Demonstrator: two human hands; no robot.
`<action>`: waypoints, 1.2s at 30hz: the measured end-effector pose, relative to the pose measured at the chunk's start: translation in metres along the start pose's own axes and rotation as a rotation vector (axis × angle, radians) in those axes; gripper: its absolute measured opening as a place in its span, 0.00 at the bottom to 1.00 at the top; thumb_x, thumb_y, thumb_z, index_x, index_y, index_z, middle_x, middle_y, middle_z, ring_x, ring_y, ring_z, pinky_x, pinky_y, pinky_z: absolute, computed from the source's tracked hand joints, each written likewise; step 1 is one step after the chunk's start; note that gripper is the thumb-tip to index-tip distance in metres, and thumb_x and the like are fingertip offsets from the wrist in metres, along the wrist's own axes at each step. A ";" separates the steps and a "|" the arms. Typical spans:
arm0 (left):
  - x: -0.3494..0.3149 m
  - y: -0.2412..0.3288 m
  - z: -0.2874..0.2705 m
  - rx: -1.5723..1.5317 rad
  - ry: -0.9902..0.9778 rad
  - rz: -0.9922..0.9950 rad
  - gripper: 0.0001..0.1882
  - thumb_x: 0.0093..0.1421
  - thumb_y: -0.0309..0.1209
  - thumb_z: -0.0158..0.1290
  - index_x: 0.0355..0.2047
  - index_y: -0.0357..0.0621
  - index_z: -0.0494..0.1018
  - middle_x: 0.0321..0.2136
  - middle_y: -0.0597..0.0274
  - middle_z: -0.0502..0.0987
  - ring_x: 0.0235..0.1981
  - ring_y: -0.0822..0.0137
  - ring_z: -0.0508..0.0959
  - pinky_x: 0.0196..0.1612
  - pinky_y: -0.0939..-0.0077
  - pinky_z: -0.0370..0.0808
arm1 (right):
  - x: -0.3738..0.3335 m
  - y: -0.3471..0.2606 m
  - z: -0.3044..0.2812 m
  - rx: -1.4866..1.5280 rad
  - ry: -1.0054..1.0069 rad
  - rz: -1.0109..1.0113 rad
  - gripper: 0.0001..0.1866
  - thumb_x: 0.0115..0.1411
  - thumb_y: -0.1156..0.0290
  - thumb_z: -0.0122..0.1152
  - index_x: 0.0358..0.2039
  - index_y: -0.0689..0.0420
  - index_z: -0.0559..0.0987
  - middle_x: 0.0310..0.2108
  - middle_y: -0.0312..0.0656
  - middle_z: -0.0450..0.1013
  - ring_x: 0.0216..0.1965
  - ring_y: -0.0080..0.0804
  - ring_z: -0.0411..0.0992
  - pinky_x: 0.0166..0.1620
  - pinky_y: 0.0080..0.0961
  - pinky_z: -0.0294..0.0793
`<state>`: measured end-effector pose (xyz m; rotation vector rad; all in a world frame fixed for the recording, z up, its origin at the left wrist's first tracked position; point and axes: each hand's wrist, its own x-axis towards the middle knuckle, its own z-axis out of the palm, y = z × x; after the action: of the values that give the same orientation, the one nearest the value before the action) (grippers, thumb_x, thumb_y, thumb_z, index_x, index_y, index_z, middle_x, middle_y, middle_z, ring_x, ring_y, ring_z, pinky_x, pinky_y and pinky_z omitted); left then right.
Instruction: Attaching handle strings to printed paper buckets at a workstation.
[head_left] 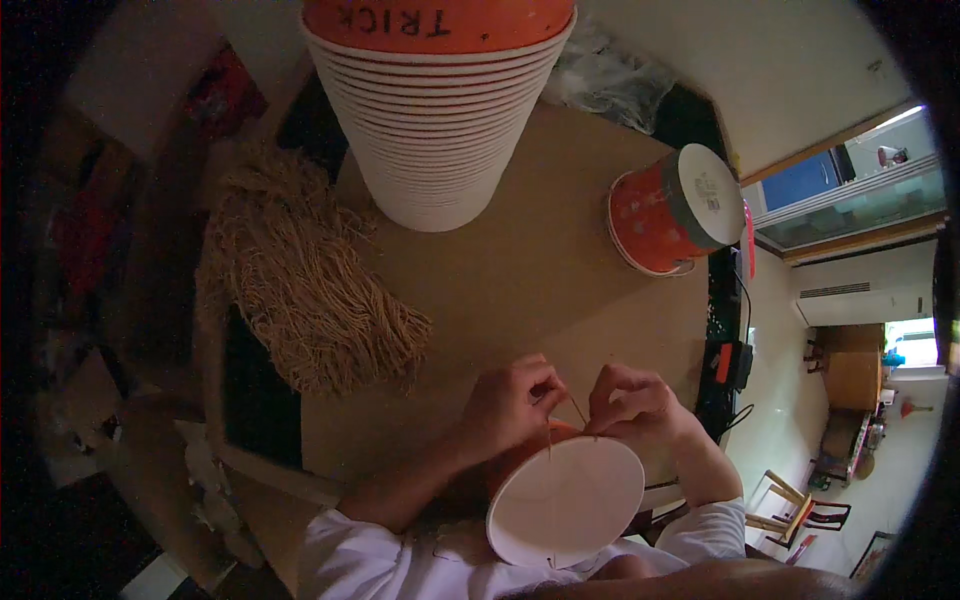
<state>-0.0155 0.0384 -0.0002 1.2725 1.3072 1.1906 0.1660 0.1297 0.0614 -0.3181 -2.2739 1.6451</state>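
Note:
Between my forearms an orange paper bucket (566,508) is tilted, its round white mouth facing up at me. My left hand (515,402) pinches a thin tan cord (577,408) just beyond the bucket's far rim. The cord slants across to my right hand (640,405), whose fingers are closed by the same rim, around the cord's other stretch. A short piece of cord hangs over the rim below my left hand. On the near side of the mouth there is a small dark mark. My fingertips partly hide the cord.
A large bundle of tan cords (305,275) lies at the left. A tall stack of nested paper buckets (440,120) stands at the back. An orange-and-green bucket (675,210) rests bottom-up at the right. Clear plastic (610,80) is behind; a black device (735,365) sits by the right edge.

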 end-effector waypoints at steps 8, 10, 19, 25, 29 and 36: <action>-0.001 0.000 -0.001 0.100 -0.019 0.040 0.06 0.49 0.26 0.55 0.20 0.37 0.70 0.21 0.57 0.71 0.23 0.59 0.74 0.26 0.69 0.70 | 0.003 -0.002 0.003 -0.068 0.054 0.065 0.07 0.44 0.81 0.67 0.26 0.58 0.79 0.26 0.41 0.71 0.29 0.34 0.71 0.31 0.25 0.70; -0.002 -0.002 -0.001 0.102 -0.028 0.043 0.06 0.49 0.26 0.55 0.21 0.37 0.70 0.22 0.57 0.71 0.23 0.59 0.74 0.26 0.69 0.70 | 0.001 0.002 0.003 -0.062 0.055 0.050 0.07 0.44 0.81 0.66 0.25 0.58 0.79 0.26 0.40 0.71 0.29 0.33 0.71 0.31 0.25 0.70; 0.000 0.005 -0.002 0.119 -0.071 0.005 0.06 0.49 0.27 0.55 0.22 0.38 0.70 0.22 0.55 0.71 0.24 0.58 0.75 0.28 0.69 0.71 | -0.004 -0.003 0.000 -0.083 -0.030 0.003 0.05 0.45 0.78 0.65 0.25 0.57 0.79 0.27 0.40 0.72 0.30 0.33 0.72 0.32 0.26 0.71; -0.003 -0.010 0.008 -0.168 -0.040 -0.112 0.06 0.56 0.29 0.51 0.29 0.39 0.71 0.22 0.62 0.70 0.25 0.69 0.73 0.30 0.76 0.71 | -0.007 -0.039 0.005 -0.089 0.016 0.287 0.07 0.48 0.79 0.63 0.29 0.59 0.76 0.27 0.39 0.72 0.29 0.29 0.71 0.33 0.24 0.71; -0.006 0.046 -0.023 -0.835 -0.118 -0.409 0.10 0.57 0.29 0.50 0.39 0.40 0.69 0.21 0.66 0.70 0.24 0.71 0.73 0.30 0.79 0.71 | -0.033 -0.044 0.016 -0.171 0.095 0.381 0.12 0.52 0.79 0.60 0.37 0.58 0.71 0.29 0.36 0.70 0.30 0.22 0.69 0.33 0.22 0.70; -0.044 0.054 -0.061 -0.989 -0.202 -0.258 0.11 0.54 0.26 0.53 0.39 0.42 0.67 0.20 0.65 0.70 0.18 0.77 0.67 0.20 0.84 0.62 | -0.075 -0.039 0.029 -0.243 0.495 0.425 0.08 0.52 0.82 0.54 0.32 0.58 0.68 0.24 0.31 0.64 0.27 0.17 0.63 0.29 0.16 0.64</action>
<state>-0.0686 -0.0078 0.0591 0.4605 0.5485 1.2298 0.2245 0.0648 0.0807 -1.1918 -2.0995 1.2572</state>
